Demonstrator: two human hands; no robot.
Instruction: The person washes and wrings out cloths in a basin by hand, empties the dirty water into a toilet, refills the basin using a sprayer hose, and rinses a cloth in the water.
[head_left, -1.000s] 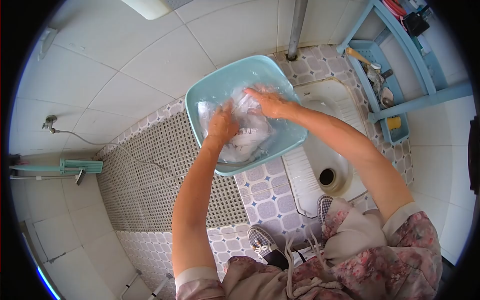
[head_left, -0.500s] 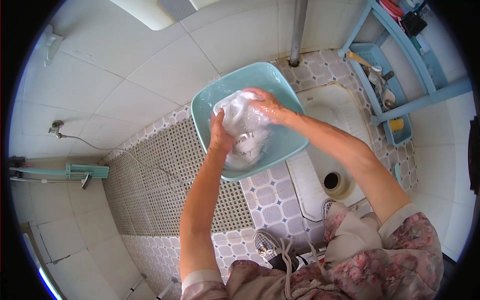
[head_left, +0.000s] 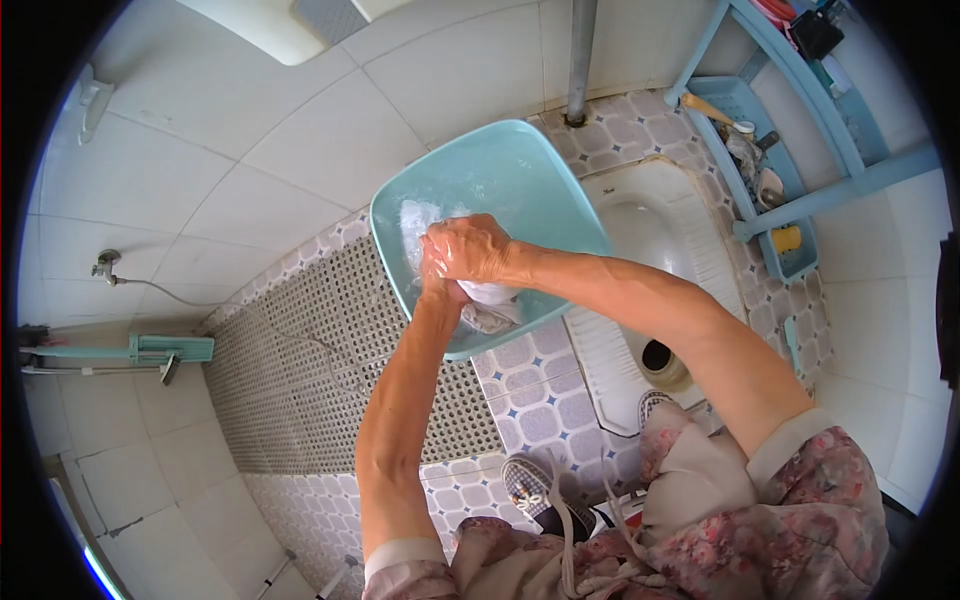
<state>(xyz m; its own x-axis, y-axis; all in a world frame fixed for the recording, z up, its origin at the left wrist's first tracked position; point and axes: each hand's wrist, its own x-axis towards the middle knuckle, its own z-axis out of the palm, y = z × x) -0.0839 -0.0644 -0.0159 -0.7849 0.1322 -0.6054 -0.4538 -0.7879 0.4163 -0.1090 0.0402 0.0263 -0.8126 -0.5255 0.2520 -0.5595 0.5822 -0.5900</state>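
Note:
A wet white cloth lies bunched in the water of a light blue plastic basin. My right hand is closed on the cloth from above. My left hand grips it from just below, pressed against the right one and partly hidden by it. Part of the cloth sticks out past my hands toward the basin's far left side. Another piece hangs below them, with a greyish patch near the front wall.
The basin rests partly over a squat toilet and beside a perforated floor mat. A thin hose runs from a wall tap. A blue shelf rack stands at right, near a metal pipe. A green mop head is at left.
My hands have come together over the cloth, the right one moving left and down. The cloth is now squeezed between them instead of spread between separated hands.

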